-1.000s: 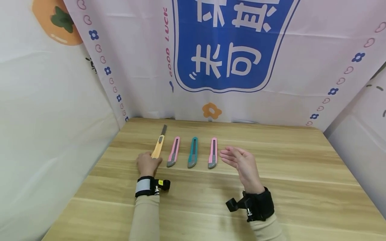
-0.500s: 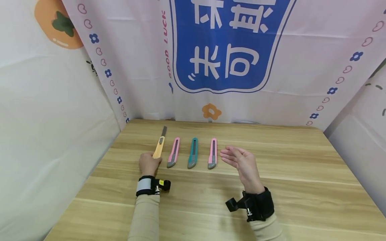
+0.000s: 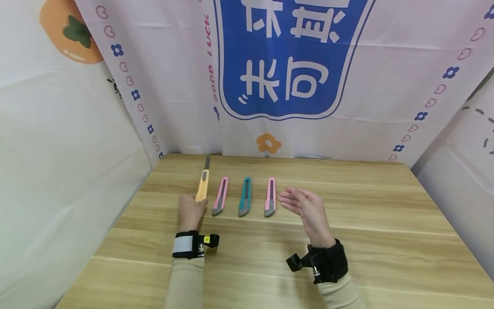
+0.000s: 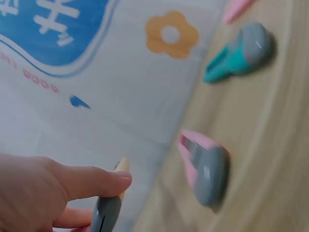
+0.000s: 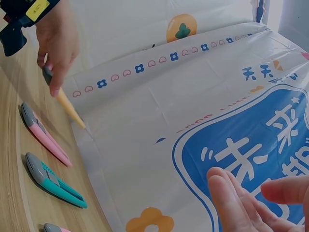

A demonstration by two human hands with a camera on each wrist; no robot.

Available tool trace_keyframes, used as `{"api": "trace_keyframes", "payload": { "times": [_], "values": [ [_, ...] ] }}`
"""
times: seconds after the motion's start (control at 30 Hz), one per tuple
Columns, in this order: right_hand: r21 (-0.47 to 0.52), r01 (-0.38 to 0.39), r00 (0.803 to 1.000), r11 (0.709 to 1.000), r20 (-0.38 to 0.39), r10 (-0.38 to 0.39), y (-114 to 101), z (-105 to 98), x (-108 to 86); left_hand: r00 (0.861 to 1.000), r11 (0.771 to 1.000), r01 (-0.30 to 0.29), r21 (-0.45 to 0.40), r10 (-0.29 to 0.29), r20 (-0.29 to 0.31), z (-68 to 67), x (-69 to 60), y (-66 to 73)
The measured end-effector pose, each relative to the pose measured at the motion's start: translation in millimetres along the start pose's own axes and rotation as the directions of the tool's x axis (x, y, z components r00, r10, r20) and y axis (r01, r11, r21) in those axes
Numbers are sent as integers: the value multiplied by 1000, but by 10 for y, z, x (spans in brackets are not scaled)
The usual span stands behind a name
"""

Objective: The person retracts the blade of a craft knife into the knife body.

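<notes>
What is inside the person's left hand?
The left hand holds the yellow cutter; its grey end partly shows in the left wrist view, but the stretch within the grip is covered.

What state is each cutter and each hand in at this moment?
yellow cutter: blade extended, held near its grey end
left pink cutter: lying on the table, blade retracted
teal cutter: lying on the table, blade retracted
right pink cutter: lying on the table, blade retracted
left hand: gripping the yellow cutter
right hand: holding nothing
</notes>
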State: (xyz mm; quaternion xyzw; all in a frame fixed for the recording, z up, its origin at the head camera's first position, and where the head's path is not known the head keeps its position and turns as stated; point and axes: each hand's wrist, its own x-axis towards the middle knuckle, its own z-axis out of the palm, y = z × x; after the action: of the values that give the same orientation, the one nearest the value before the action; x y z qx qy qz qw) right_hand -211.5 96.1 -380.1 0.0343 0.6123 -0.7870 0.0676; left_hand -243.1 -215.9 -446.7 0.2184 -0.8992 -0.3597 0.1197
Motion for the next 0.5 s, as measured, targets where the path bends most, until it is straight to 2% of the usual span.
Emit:
{"api": "trace_keyframes", "payload": {
  "times": [0.17, 0.3, 0.5],
  "values": [
    [-2, 1, 1000, 1000, -3, -1, 4, -3, -2, 999, 999, -41, 16, 40, 32, -69, -107, 165],
    [-7, -1, 1000, 1000, -9, 1, 1, -8, 5, 993, 994, -111, 18, 110, 48, -107, -200, 305],
    [12, -11, 1000, 1000, 7, 11, 21, 21, 27, 968, 969, -246, 14, 245, 43, -169, -415, 541]
  ]
}}
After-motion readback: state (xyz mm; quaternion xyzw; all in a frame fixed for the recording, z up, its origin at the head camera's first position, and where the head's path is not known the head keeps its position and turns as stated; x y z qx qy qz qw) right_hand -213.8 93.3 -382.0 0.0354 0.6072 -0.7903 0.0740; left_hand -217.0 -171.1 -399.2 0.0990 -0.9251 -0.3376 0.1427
